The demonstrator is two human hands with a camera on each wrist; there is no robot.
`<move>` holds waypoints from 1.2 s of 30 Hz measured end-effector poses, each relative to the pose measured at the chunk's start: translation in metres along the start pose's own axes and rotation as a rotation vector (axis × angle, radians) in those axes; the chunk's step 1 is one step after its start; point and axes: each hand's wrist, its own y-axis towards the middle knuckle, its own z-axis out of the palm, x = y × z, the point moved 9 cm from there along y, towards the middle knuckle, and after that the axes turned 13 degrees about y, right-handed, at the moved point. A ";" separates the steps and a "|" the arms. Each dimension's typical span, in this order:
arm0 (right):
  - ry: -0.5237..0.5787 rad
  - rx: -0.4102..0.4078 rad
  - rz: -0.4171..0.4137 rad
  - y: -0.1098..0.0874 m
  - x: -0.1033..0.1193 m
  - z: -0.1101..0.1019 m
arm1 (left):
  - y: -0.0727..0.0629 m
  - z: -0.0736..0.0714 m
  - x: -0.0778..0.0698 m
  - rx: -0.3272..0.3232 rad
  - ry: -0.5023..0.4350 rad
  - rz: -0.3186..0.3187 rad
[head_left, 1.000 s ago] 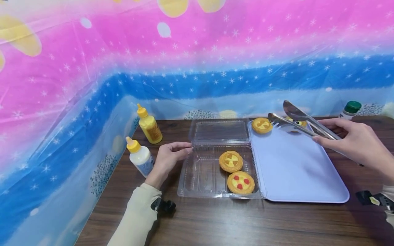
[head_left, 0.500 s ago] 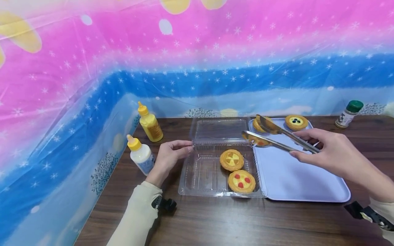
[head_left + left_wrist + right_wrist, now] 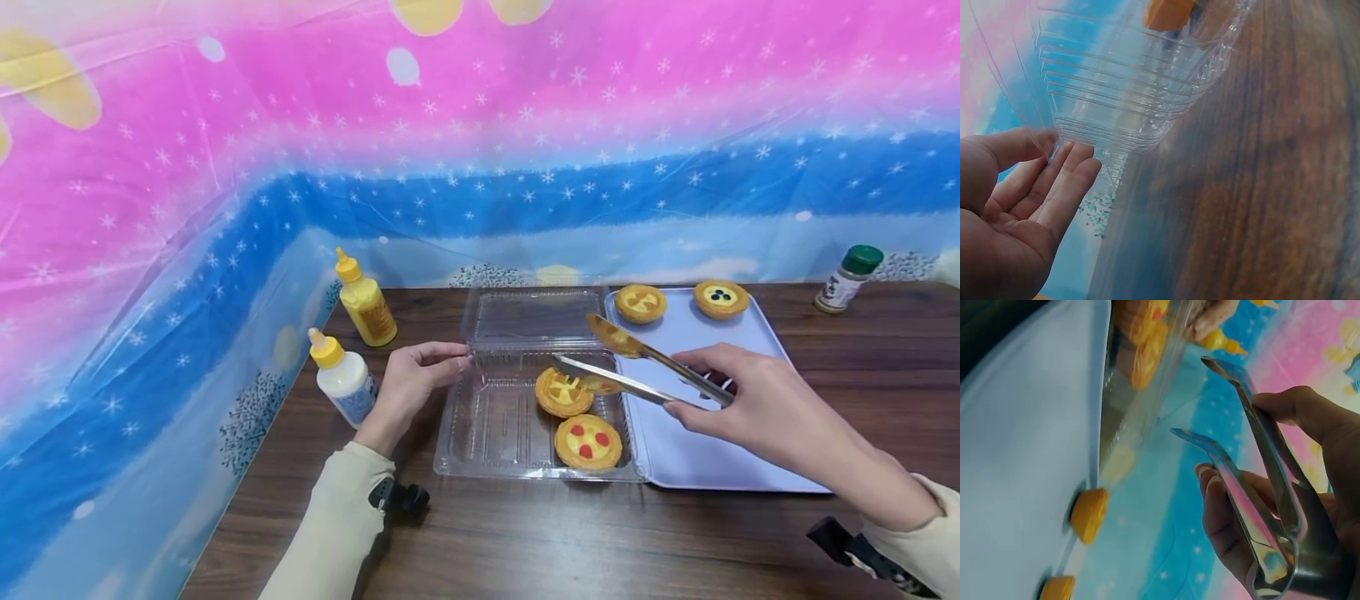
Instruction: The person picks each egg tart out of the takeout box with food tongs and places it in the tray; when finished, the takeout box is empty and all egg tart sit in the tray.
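Note:
At the left corner of a clear plastic clamshell box (image 3: pixel 480 417), my left hand (image 3: pixel 420 379) pinches the rim between thumb and fingers. The box stands with its lid folded back. In it sit an egg tart with brownish wedge pieces (image 3: pixel 562 404) and a tart with red dots (image 3: pixel 588 454). My right hand (image 3: pixel 757 417) grips metal tongs (image 3: pixel 622 382), spread apart with nothing between their arms. Their forked tip appears over the wedge-topped tart in the head view; whether it touches cannot be told. The other tip, spoon-shaped, is above the box's right side.
A pale lavender tray (image 3: pixel 750 471) lies right of the box. Another wedge-topped tart (image 3: pixel 641 305) and a tart with dark dots (image 3: pixel 720 300) sit at its back. A yellow bottle (image 3: pixel 367 312) and a white bottle (image 3: pixel 348 387) stand left; a green-capped shaker (image 3: pixel 843 283) stands back right.
My right hand has carried the tongs left and nearer, from above the tray's dark-dotted tart to over the box. My left hand has stayed at the box's rim.

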 end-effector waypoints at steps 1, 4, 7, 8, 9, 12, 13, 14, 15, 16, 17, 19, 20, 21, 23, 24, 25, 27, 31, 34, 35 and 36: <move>0.001 -0.002 -0.004 -0.001 0.002 0.002 | 0.000 0.000 0.000 0.000 0.002 0.001; 0.003 -0.003 -0.015 -0.002 0.006 0.010 | 0.000 0.000 0.000 0.002 0.003 -0.001; 0.008 0.004 -0.015 -0.002 0.008 0.017 | 0.000 0.000 0.000 0.001 0.006 0.000; 0.011 0.007 -0.015 -0.002 0.009 0.019 | 0.000 0.000 0.000 0.000 0.007 0.001; 0.013 0.008 -0.015 -0.002 0.009 0.020 | 0.000 0.000 0.000 0.000 0.007 0.003; 0.016 0.013 -0.012 -0.002 0.009 0.025 | 0.000 0.000 -0.001 -0.001 0.008 0.008; 0.016 0.015 -0.009 -0.002 0.009 0.026 | 0.000 0.000 -0.001 -0.001 0.007 0.010; 0.014 0.017 -0.008 -0.002 0.009 0.027 | 0.000 0.000 -0.001 -0.001 0.006 0.011; 0.010 0.018 -0.008 -0.002 0.009 0.029 | 0.000 0.000 -0.002 -0.001 0.006 0.012; 0.006 0.021 -0.006 -0.002 0.009 0.030 | 0.000 0.000 -0.002 0.000 0.005 0.013; 0.000 0.024 -0.004 -0.002 0.009 0.031 | 0.000 0.000 -0.002 0.000 0.004 0.013; -0.009 0.026 -0.003 -0.002 0.009 0.034 | 0.000 0.000 -0.002 0.000 0.004 0.015; -0.013 0.025 -0.003 -0.002 0.009 0.035 | 0.000 -0.001 -0.002 -0.001 0.005 0.016; -0.017 0.026 -0.002 -0.002 0.009 0.036 | 0.000 -0.001 -0.002 -0.001 0.003 0.016; -0.021 0.030 0.003 -0.002 0.009 0.038 | 0.000 -0.001 -0.001 -0.003 0.003 0.015; -0.025 0.033 0.004 -0.002 0.009 0.039 | 0.000 -0.001 -0.001 -0.003 0.005 0.016; -0.028 0.033 0.003 -0.002 0.009 0.040 | -0.001 -0.001 -0.001 -0.002 0.007 0.017; -0.035 0.038 0.006 -0.002 0.009 0.043 | -0.001 -0.001 0.000 0.001 0.006 0.017; -0.044 0.036 0.001 -0.002 0.009 0.044 | -0.001 0.000 -0.001 0.006 -0.004 0.019; -0.046 0.034 -0.006 -0.001 0.010 0.044 | -0.001 0.001 -0.002 0.007 -0.012 0.018; -0.047 0.036 -0.006 -0.001 0.010 0.044 | -0.001 0.001 -0.002 0.007 -0.011 0.017; -0.045 0.038 -0.010 -0.001 0.010 0.044 | -0.002 0.001 -0.003 0.006 -0.010 0.016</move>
